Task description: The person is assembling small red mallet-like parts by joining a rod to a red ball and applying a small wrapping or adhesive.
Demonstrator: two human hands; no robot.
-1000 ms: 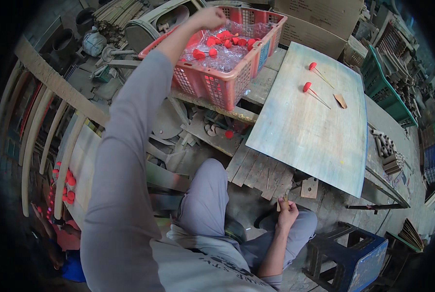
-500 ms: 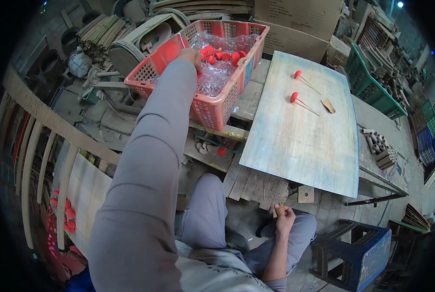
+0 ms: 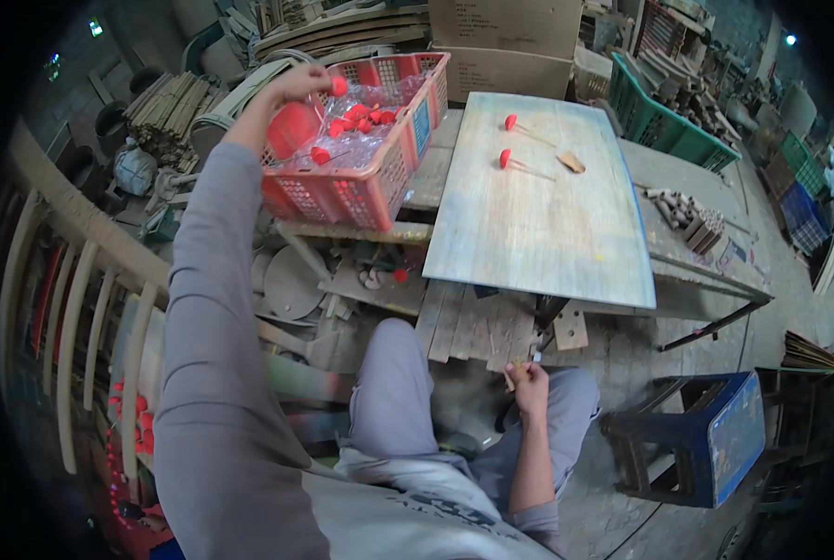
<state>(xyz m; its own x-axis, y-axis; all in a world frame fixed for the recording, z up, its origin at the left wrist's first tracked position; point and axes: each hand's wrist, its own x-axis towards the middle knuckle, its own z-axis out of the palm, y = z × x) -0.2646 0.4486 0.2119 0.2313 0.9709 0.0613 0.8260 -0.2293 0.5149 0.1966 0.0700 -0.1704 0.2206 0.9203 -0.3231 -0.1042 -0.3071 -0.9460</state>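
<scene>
My left hand (image 3: 298, 84) is raised over the far left side of a red plastic crate (image 3: 338, 187). Its fingers pinch a red round-headed piece on a thin stick (image 3: 339, 87). Clear plastic film lines the crate, and several similar red pieces (image 3: 366, 116) lie on it. Over my right thigh, my right hand (image 3: 532, 389) is closed on a small tan folded piece (image 3: 512, 375), possibly sandpaper. Two red-headed sticks (image 3: 506, 160) lie on the pale board (image 3: 548, 238), beside a curled brown scrap (image 3: 570, 163).
Cardboard boxes (image 3: 501, 75) stand behind the board. A green crate of wood offcuts (image 3: 660, 117) and a bundle of small tubes (image 3: 688, 217) are to the right. A blue stool (image 3: 715, 439) stands near my right leg. More red pieces (image 3: 144, 425) lie at lower left behind wooden slats.
My left hand has come up out of the crate with a red-headed stick. The view has shifted, so the crate and board appear farther left. My right hand still grips the tan piece.
</scene>
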